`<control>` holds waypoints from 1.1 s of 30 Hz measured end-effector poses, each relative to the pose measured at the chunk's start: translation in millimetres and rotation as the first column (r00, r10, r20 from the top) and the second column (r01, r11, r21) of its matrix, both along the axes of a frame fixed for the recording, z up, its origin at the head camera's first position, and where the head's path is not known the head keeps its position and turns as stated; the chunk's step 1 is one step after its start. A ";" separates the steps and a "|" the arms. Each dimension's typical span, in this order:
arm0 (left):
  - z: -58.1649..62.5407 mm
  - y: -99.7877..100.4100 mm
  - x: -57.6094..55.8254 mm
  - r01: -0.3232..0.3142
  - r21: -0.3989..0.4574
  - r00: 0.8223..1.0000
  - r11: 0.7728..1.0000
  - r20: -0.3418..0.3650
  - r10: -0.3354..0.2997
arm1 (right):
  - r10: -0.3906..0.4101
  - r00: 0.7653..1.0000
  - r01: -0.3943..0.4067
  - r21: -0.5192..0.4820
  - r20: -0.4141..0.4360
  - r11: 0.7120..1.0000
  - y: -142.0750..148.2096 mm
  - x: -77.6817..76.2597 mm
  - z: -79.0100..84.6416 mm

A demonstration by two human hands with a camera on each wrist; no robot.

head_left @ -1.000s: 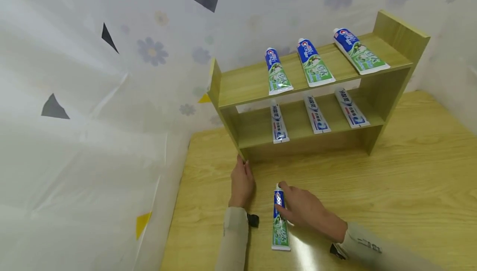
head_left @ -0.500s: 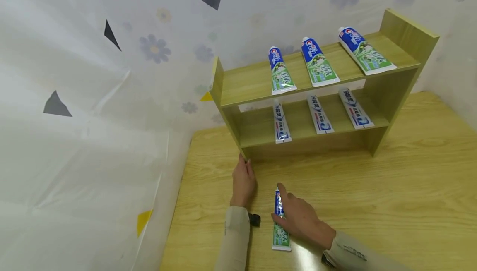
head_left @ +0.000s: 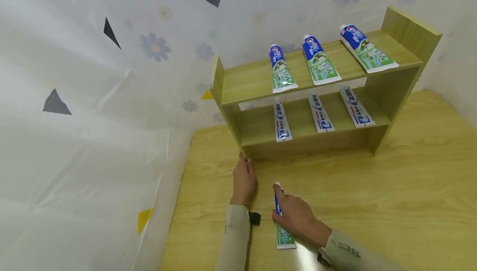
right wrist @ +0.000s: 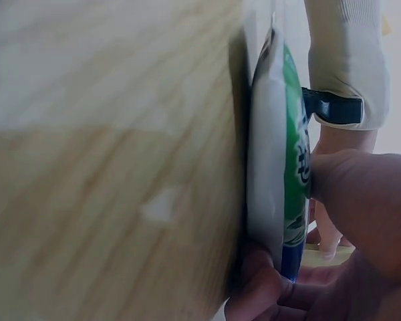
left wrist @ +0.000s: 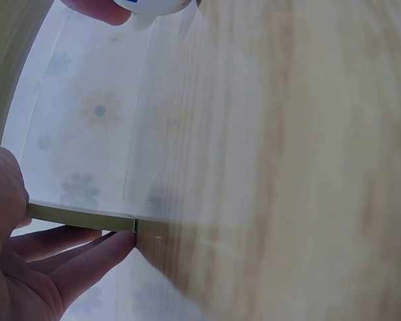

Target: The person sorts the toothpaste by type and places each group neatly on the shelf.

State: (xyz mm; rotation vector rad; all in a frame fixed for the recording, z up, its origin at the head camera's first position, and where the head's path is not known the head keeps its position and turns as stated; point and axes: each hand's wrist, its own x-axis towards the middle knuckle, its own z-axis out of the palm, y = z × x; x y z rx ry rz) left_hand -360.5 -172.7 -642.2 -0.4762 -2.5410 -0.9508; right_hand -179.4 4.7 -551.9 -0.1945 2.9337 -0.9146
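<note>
A blue and green toothpaste tube (head_left: 285, 238) lies on the wooden table, its white cap pointing at the shelf. My right hand (head_left: 301, 219) covers the middle of this tube and grips it. In the right wrist view the thumb presses on the tube's printed face (right wrist: 295, 144), while fingers curl round its edge near the tabletop. My left hand (head_left: 244, 185) holds the foot of the two-tier wooden shelf (head_left: 242, 81) at its front left corner. The left wrist view has the side panel (left wrist: 80, 217) between thumb and fingers.
Three blue and green toothpaste tubes (head_left: 321, 62) lie in a row on the upper tier. Three white toothpaste tubes (head_left: 321, 113) lie on the lower tier. A wall sheet (head_left: 112, 147) with flowers and triangles borders the table (head_left: 421, 188) at left and back.
My right hand has slid left over the tube and closed round it. The tube's bottom end has swung slightly to the right. My left hand stays at the shelf's corner.
</note>
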 end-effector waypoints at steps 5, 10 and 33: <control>6.5 1.2 1.9 -0.005 -0.008 1.000 1.000 0.019 0.005 | 0.020 1.000 -0.020 -0.034 0.009 0.999 2.3 0.0 -0.1; 11.0 2.4 5.1 -0.012 -0.007 0.999 1.000 0.045 0.012 | 0.037 0.999 -0.034 -0.072 0.031 0.997 4.6 -0.2 -0.8; 62.0 10.5 33.5 0.056 0.088 0.998 0.995 -0.003 -0.056 | 0.099 0.994 -0.086 -0.241 0.041 0.967 14.8 -1.4 17.7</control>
